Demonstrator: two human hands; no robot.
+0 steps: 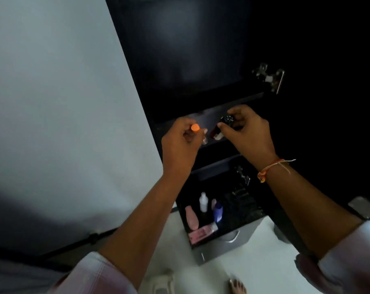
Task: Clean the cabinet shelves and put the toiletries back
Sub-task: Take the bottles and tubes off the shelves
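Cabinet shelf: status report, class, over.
Left hand grips orange-capped item. Right hand grips dark bottle. Both at middle shelf. Other toiletries on lower shelf. Nothing blocking.

This looks like a home, probably a bathroom or bedroom corner — a dark wall cabinet [201,60] with a metal door hinge [270,77], toiletry bottles [203,202] on the lower shelf, a pale floor [232,266] and a bare foot [237,285].

Both arms raised, extended forward; left hand [180,137] fisted, right hand [246,128] fingers curled, pinching.
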